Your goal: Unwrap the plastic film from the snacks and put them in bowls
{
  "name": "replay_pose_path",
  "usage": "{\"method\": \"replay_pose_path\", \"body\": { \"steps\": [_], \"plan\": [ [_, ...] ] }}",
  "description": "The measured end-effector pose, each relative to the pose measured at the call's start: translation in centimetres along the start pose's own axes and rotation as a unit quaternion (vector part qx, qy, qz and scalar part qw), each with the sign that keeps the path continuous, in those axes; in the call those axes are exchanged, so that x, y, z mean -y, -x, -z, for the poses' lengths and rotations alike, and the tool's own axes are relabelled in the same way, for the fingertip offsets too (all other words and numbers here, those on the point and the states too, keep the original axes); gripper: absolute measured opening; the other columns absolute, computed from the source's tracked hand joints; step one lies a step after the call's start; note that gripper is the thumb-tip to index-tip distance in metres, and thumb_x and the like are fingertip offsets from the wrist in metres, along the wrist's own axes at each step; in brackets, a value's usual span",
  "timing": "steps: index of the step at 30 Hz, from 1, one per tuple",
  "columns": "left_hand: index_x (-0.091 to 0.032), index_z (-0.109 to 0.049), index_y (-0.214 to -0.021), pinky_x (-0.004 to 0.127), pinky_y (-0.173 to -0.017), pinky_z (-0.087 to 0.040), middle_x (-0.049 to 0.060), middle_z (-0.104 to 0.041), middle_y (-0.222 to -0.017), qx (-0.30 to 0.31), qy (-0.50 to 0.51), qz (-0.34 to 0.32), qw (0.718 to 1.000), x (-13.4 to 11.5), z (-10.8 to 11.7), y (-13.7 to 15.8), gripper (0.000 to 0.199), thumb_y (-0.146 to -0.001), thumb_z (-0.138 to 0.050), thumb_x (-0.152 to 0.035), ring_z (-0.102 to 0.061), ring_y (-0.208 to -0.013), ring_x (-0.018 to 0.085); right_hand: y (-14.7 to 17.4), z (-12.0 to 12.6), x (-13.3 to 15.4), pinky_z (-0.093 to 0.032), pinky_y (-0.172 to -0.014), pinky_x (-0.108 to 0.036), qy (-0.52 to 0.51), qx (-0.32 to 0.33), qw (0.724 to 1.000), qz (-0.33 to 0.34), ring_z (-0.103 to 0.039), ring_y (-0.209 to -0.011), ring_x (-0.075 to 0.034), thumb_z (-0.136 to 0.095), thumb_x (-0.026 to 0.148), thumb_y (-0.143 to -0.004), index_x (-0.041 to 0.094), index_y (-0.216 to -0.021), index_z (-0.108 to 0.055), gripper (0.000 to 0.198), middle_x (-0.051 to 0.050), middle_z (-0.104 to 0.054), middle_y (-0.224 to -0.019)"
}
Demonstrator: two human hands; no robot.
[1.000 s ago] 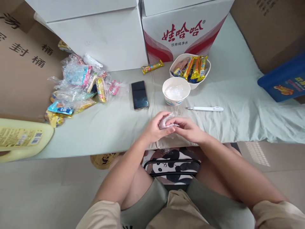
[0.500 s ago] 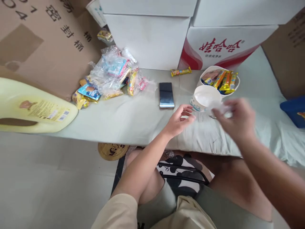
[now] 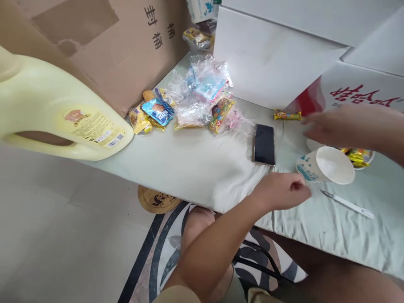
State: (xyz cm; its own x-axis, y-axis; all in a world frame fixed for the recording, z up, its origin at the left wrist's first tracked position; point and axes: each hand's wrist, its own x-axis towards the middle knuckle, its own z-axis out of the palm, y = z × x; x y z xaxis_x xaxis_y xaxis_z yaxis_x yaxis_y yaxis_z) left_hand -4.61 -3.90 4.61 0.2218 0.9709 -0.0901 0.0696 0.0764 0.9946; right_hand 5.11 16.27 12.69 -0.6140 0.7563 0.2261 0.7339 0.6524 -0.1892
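Pale green cloth (image 3: 176, 155), black phone (image 3: 264, 145), white knife (image 3: 350, 205), paper cup (image 3: 307, 168), wrapped snacks (image 3: 210, 89)
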Motion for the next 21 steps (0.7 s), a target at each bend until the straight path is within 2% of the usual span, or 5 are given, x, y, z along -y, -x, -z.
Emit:
{"method": "replay_pose_path", "body": {
  "steps": [5,10,16,19,21],
  "plan": [
    [-0.024,-0.041,-0.067,0.033,-0.059,-0.033,-0.001,-0.052,-0.063,0.016,-0.095,0.019,0.995,0.0,0.4,-0.3,0.023,-0.083,-0.054,-0.034,-0.048,-0.061,0.017,-6.7,-7.3,11.2,-0.047,-0.102,-0.051,-0.038,0.098,0.962,0.252,-0.060,-0.123,-0.031,-0.069,0.005,-0.082,0.028,-0.110,-0.073,0.037,-0.003,-0.071,-0.123],
    [-0.024,-0.046,-0.066,0.033,-0.057,-0.032,0.001,-0.057,-0.064,-0.001,-0.125,0.002,0.992,0.7,0.4,0.1,0.025,-0.086,-0.056,-0.036,-0.053,-0.062,0.018,-10.2,-12.3,11.0,-0.039,-0.107,-0.051,-0.080,0.085,0.953,0.281,-0.058,-0.121,-0.026,-0.067,0.029,-0.093,0.021,-0.094,-0.072,0.010,-0.002,-0.071,-0.103],
    [-0.023,-0.047,-0.067,0.034,-0.061,-0.035,0.002,-0.059,-0.066,-0.007,-0.148,0.007,0.989,1.1,0.1,0.1,0.023,-0.086,-0.054,-0.034,-0.057,-0.069,0.021,-4.2,-4.5,7.6,-0.047,-0.097,-0.049,0.004,0.126,0.967,0.223,-0.063,-0.103,-0.030,-0.076,0.020,-0.075,0.022,-0.113,-0.074,0.038,-0.009,-0.068,-0.107],
    [-0.023,-0.051,-0.068,0.034,-0.070,-0.043,0.003,-0.062,-0.071,-0.005,-0.148,0.018,0.989,1.6,-0.3,-0.2,0.021,-0.085,-0.055,-0.034,-0.061,-0.078,0.022,3.0,-0.5,5.7,-0.052,-0.086,-0.044,-0.152,0.092,0.979,0.099,-0.064,-0.086,-0.024,-0.069,0.028,-0.084,0.021,-0.111,-0.074,0.029,-0.009,-0.069,-0.100],
    [-0.022,-0.058,-0.076,0.034,-0.077,-0.047,0.004,-0.067,-0.081,-0.010,-0.095,0.030,0.995,1.9,-0.4,-0.4,0.014,-0.083,-0.060,-0.034,-0.063,-0.083,0.021,9.0,0.4,4.0,-0.055,-0.079,-0.042,-0.352,0.054,0.934,-0.038,-0.065,-0.083,-0.024,-0.063,0.040,-0.090,0.024,-0.105,-0.073,0.024,-0.007,-0.069,-0.094]
  ]
}}
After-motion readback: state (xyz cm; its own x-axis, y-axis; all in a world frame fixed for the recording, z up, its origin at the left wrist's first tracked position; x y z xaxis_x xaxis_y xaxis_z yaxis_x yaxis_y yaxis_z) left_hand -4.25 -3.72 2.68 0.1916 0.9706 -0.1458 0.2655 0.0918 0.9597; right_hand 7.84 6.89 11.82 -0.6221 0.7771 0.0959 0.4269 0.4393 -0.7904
